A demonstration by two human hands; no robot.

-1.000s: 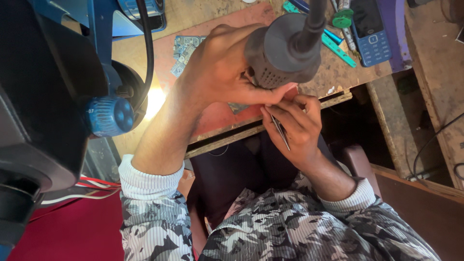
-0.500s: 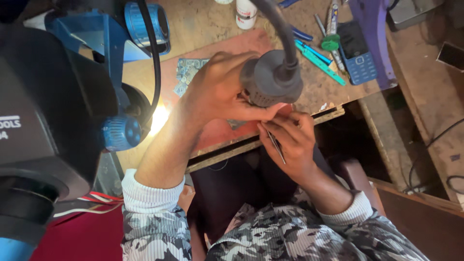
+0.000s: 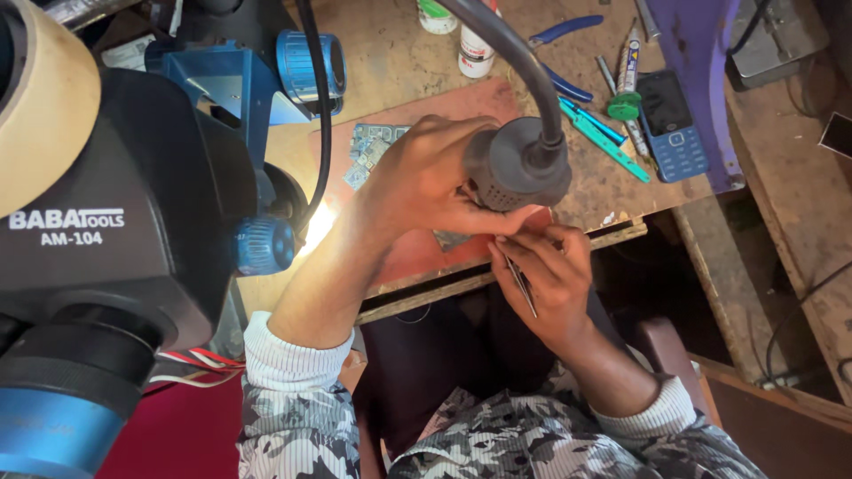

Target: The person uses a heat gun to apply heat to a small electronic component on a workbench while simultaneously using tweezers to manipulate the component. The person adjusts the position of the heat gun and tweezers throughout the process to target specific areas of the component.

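Over the red mat [image 3: 417, 257], the left hand [image 3: 426, 182] grips a grey hot-air tool [image 3: 519, 164], nozzle down. Just beside it, the right hand [image 3: 550, 284] pinches thin tweezers [image 3: 522, 282]. Two small bottles [image 3: 475, 49] stand behind; what they hold is hidden.

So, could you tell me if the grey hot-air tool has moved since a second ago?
No. The hot-air tool in the left hand keeps the same gap from the blue phone; only the view shifted.
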